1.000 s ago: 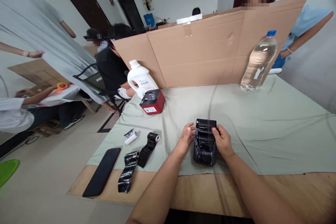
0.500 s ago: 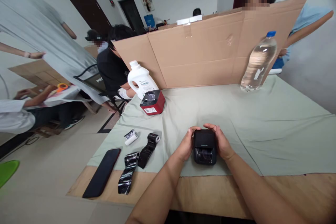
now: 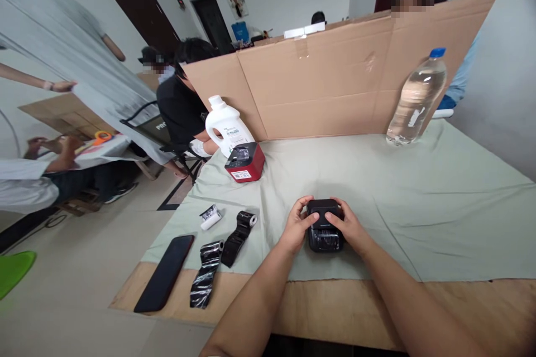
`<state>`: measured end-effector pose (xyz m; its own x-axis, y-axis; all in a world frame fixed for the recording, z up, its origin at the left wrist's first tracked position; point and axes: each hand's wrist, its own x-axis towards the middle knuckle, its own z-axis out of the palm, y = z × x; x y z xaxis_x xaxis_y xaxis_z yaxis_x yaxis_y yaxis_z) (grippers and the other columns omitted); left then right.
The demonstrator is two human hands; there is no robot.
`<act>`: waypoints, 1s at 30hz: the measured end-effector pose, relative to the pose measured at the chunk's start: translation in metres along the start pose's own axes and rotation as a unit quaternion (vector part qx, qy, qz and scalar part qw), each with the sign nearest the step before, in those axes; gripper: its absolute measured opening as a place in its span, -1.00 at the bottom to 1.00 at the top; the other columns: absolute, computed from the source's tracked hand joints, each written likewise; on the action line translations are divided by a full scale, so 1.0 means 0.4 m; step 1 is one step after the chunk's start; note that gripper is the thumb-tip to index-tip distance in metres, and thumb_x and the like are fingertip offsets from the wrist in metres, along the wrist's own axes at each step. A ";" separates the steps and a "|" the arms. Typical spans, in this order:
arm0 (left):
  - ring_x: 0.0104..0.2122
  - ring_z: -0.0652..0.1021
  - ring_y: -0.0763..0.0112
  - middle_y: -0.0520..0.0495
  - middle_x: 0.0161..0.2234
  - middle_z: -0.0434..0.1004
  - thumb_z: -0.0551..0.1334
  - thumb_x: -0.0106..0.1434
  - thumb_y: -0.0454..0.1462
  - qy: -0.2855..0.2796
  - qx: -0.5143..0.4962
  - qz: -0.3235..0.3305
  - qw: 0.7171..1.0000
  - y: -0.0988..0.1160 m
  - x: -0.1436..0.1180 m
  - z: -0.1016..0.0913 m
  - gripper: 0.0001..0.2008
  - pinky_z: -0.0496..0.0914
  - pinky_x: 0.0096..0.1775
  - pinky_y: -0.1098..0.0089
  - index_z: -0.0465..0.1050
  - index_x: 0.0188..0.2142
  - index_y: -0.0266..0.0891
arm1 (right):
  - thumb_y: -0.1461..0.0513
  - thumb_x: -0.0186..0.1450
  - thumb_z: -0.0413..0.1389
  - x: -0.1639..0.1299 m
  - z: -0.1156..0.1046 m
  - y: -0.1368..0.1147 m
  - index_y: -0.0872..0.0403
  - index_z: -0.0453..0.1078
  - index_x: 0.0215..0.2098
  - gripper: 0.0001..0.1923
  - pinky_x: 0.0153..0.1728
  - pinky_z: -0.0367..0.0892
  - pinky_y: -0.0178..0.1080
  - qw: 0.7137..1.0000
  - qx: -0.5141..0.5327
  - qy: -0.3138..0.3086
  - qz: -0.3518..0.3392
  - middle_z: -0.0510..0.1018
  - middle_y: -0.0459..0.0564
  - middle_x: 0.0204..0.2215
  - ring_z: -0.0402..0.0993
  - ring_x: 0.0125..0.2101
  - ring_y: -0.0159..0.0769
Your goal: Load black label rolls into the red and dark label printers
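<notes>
Head view: both hands clasp the closed black printer [image 3: 325, 226] on the green cloth [image 3: 419, 201]. Left hand [image 3: 296, 226] and right hand [image 3: 349, 226] press thumbs on its lid, fingers curled round its sides. Bottle [image 3: 415, 97] holds clear liquid; white jug [image 3: 226, 125] contents hidden.

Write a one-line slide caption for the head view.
Both hands, left hand and right hand, press on a small black printer with its lid shut, on a green cloth.
</notes>
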<state>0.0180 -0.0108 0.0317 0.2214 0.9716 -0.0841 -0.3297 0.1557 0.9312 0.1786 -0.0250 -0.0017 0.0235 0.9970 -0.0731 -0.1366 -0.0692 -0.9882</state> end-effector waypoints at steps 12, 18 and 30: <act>-0.16 0.49 0.32 -0.08 -0.01 0.41 0.45 -0.08 -0.19 0.015 -0.004 0.006 1.000 -0.008 0.007 -0.004 -0.47 0.37 -0.15 0.36 0.42 -0.09 -0.16 | -0.05 0.07 0.25 -0.001 0.002 -0.013 0.05 0.20 0.09 -0.29 -0.21 0.41 -0.14 1.000 0.004 0.008 -0.007 0.54 0.01 -0.24 0.50 -0.23 -0.18; -0.02 0.45 0.28 -0.08 -0.03 0.44 0.41 -0.01 -0.11 0.085 -0.029 0.032 0.995 -0.030 0.026 -0.010 -0.47 0.31 0.02 0.34 0.39 -0.04 -0.16 | -0.05 0.14 0.19 -0.017 0.018 -0.010 0.01 0.21 0.07 -0.39 -0.35 0.42 -0.21 0.996 0.062 -0.004 0.068 0.56 -0.07 -0.39 0.52 -0.36 -0.25; -0.22 0.54 0.26 -0.11 -0.31 0.49 0.40 -0.06 -0.05 0.044 0.099 -0.047 0.993 -0.064 0.039 -0.021 -0.55 0.47 -0.29 0.33 0.39 -0.27 -0.27 | -0.12 0.18 0.07 0.191 -0.309 -0.111 0.14 0.40 -0.25 -0.51 -0.52 0.40 -0.23 0.961 -0.102 0.255 0.002 0.56 0.03 -0.51 0.50 -0.53 -0.27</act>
<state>0.0221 0.0017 0.0036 0.1592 0.9676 -0.1960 -0.1234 0.2165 0.9684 0.3091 0.0501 0.0199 0.5139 0.8540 -0.0810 0.0587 -0.1293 -0.9899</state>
